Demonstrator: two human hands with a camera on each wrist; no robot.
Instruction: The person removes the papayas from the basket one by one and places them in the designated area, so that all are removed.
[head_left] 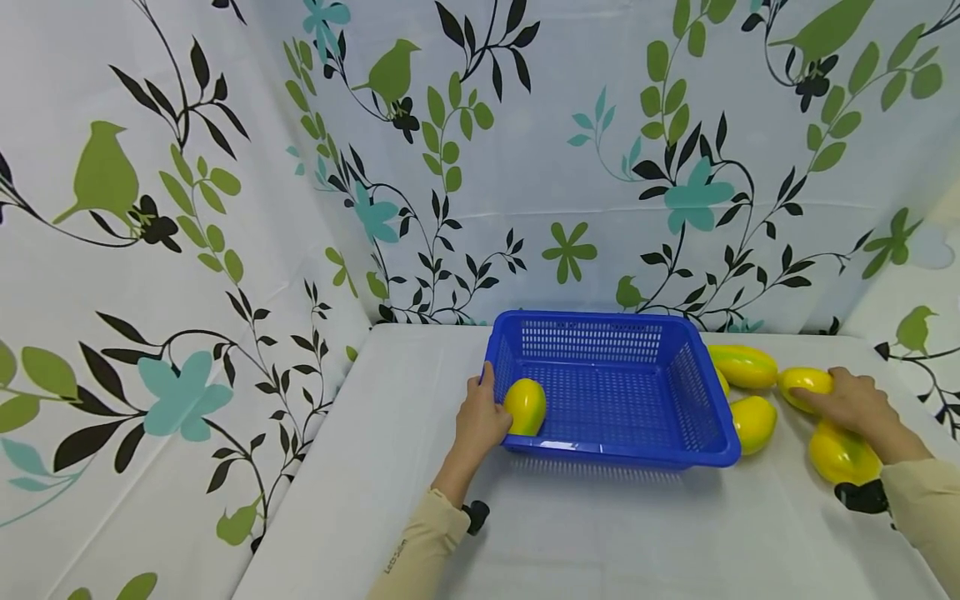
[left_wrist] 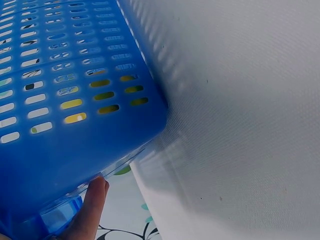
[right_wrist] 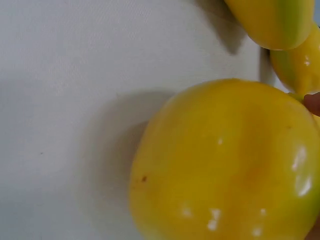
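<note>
At the near left corner of the blue plastic basket (head_left: 600, 451), my left hand (head_left: 480, 421) grips the rim. In the left wrist view, a finger (left_wrist: 92, 207) lies along the basket's outer side (left_wrist: 75, 145). One glossy yellow-green mango (head_left: 527, 406) sits inside, right beside that hand. Over on the right, my right hand (head_left: 855, 408) holds a yellow mango (head_left: 801, 382) by its right side, thumb across its front. Just below the hand lies a larger rounded yellow fruit (head_left: 842, 452), which fills much of the right wrist view and hides most of the held mango there.
Between the basket's right wall and my right hand lie more yellow fruits, among them a long one (head_left: 742, 367) at the back and a rounder one (head_left: 753, 423) in front. A white cloth covers the table (head_left: 600, 542). Behind it hangs a patterned curtain (head_left: 480, 167).
</note>
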